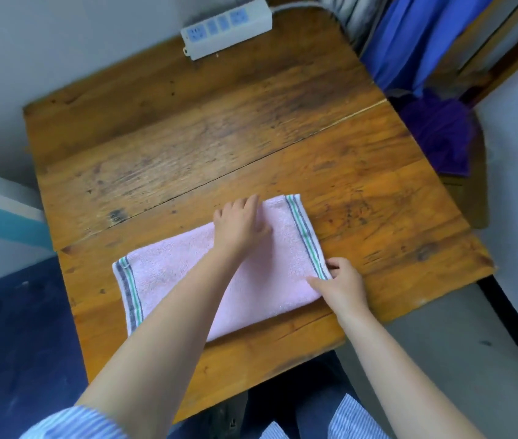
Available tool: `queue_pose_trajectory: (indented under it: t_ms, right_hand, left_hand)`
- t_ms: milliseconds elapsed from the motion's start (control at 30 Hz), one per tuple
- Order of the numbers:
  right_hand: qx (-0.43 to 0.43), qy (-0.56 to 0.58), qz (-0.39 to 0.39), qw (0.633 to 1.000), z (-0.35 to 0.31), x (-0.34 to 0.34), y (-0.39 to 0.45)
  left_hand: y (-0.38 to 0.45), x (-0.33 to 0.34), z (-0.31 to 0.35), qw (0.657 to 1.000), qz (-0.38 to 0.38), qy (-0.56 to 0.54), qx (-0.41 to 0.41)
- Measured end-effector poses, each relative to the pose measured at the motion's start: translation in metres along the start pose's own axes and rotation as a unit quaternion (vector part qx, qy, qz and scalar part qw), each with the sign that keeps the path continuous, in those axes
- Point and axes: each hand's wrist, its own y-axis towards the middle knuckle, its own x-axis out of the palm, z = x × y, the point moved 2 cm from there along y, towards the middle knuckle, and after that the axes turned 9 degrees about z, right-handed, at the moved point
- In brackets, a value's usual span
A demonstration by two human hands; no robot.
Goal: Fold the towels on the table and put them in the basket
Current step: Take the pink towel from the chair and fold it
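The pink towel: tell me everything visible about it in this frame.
The towel is pale pink terry cloth with purple, green and white stripes at both short ends. It lies flat and spread on the near part of the wooden table, skewed, its right end farther away. The left hand rests on its far edge with fingers roughly straight, forearm crossing above the cloth. The right hand pinches the near right corner at the striped border. No fold shows clearly.

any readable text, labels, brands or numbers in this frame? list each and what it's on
None readable.
Power strip: blue socket faces only, any marking too blurred to read.
Pink towel: woven stripes, no text or label showing.
Wooden table: no writing.
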Motion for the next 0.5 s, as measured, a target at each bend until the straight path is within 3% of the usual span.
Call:
queue_pose_trajectory:
  t_ms: [167,333,500]
  right_hand:
    - [0.031,0.013,-0.090,0.995,-0.020,-0.019,0.028]
    - [-0.052,-0.120,-0.112,0.985,-0.058,-0.033,0.070]
    - [-0.154,-0.214,-0.079,0.961,-0.103,-0.054,0.103]
  left_hand:
    - [0.041,-0.006,0.034,0.996,-0.078,-0.020,0.037]
    - [0.084,-0.016,0.051,0.983,-0.162,0.027,0.077]
    - [0.123,-0.042,0.060,0.982,-0.179,-0.047,0.022]
